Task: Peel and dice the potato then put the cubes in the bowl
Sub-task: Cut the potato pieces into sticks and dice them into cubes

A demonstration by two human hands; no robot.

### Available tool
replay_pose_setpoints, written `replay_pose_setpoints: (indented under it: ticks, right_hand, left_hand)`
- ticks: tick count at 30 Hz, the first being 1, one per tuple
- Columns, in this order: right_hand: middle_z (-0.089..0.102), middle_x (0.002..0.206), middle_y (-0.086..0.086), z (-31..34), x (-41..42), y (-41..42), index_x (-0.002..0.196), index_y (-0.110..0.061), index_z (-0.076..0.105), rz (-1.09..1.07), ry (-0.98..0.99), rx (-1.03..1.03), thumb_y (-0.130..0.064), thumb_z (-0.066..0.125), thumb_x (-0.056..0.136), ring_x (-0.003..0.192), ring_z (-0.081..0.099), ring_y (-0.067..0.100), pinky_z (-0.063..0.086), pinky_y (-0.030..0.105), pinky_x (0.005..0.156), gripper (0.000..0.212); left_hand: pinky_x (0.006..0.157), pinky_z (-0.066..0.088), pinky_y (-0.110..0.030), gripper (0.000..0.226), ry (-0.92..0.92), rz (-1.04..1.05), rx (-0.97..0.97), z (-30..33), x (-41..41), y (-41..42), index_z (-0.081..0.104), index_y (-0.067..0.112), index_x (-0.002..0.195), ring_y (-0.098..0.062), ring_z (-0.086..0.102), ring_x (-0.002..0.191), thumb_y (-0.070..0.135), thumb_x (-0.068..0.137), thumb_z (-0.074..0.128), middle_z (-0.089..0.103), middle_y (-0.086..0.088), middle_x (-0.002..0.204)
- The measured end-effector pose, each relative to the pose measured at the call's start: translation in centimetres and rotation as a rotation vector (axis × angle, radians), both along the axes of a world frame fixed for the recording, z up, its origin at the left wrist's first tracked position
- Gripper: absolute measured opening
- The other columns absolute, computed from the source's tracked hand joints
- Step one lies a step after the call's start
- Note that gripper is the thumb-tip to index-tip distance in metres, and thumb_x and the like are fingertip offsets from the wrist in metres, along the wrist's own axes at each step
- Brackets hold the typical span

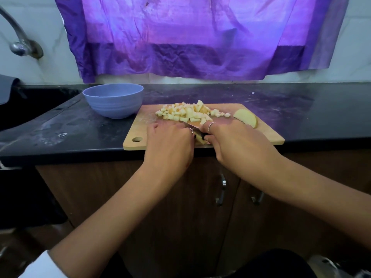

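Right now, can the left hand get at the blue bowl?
Probably yes. The bowl sits open on the counter beyond the left hand, with nothing between them, but that hand first has to let go of the potato piece.

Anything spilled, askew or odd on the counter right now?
Nothing spilled: the diced potato cubes sit piled on the wooden cutting board. Only oddity: that board's near edge slightly overhangs the black countertop.

Two bare forearms are seen. A thin silver ring is worn on a finger of the left hand (170, 143), and a similar silver ring on a finger of the right hand (236, 143). A white sleeve edge (38, 265) is visible at the near left. Dark clothing (271, 265) is seen at the near edge.
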State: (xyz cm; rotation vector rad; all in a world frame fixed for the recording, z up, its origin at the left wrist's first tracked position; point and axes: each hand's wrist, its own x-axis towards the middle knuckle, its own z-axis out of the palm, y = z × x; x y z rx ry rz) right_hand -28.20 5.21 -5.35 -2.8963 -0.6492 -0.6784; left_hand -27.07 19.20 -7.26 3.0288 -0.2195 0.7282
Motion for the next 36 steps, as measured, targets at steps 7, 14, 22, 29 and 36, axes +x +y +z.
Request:
replay_pose_setpoints:
  ticks: [7, 14, 22, 29, 36]
  right_hand:
    - [0.060, 0.102, 0.000, 0.5, -1.6, -2.0, 0.126, -0.033, 0.052, -0.012, 0.092, 0.047, -0.033, 0.043, 0.099, 0.091, 0.054, 0.018, 0.049, 0.033, 0.074, 0.029]
    - [0.063, 0.101, -0.001, -0.1, -0.9, -1.7, 0.126, -0.033, 0.051, 0.011, 0.103, 0.119, -0.035, 0.042, 0.099, 0.091, 0.057, 0.017, 0.051, 0.034, 0.076, 0.029]
    - [0.064, 0.099, 0.005, -0.1, 2.9, 0.9, 0.121, -0.027, 0.053, 0.054, 0.085, 0.116, -0.028, 0.046, 0.098, 0.093, 0.060, 0.027, 0.050, 0.034, 0.071, 0.024]
    - [0.065, 0.097, 0.005, -0.4, 3.2, 0.8, 0.122, -0.028, 0.051, 0.093, 0.068, 0.135, -0.030, 0.046, 0.098, 0.088, 0.062, 0.025, 0.052, 0.039, 0.073, 0.025]
    - [0.060, 0.093, 0.002, 0.0, 3.3, 0.5, 0.120, -0.027, 0.052, 0.093, 0.118, 0.134, -0.029, 0.046, 0.099, 0.080, 0.052, 0.017, 0.037, 0.026, 0.057, 0.023]
  left_hand:
    - [0.095, 0.032, -0.034, 0.038, -0.047, -0.087, -0.096, -1.2, 0.7, 1.0, 0.067, 0.022, 0.095, -0.013, 0.055, 0.102, 0.035, 0.101, 0.032, 0.061, 0.008, 0.107]
    - [0.095, 0.038, -0.035, 0.032, -0.177, -0.121, -0.286, -2.8, 0.7, 1.0, 0.070, 0.020, 0.108, -0.013, 0.060, 0.100, 0.035, 0.097, 0.044, 0.069, 0.005, 0.107]
    - [0.092, 0.050, -0.043, 0.036, -0.252, -0.221, -0.325, -3.3, 1.3, 1.6, 0.068, 0.015, 0.114, -0.015, 0.062, 0.109, 0.030, 0.094, 0.043, 0.069, 0.001, 0.114]
    - [0.089, 0.045, -0.041, 0.042, -0.249, -0.153, -0.206, -4.0, 1.5, 1.4, 0.067, 0.020, 0.113, -0.015, 0.061, 0.111, 0.036, 0.096, 0.032, 0.068, 0.002, 0.116]
    - [0.081, 0.045, -0.036, 0.038, -0.284, -0.204, -0.090, -3.3, 2.1, 2.3, 0.065, 0.018, 0.101, -0.020, 0.063, 0.103, 0.038, 0.095, 0.034, 0.068, 0.000, 0.106]
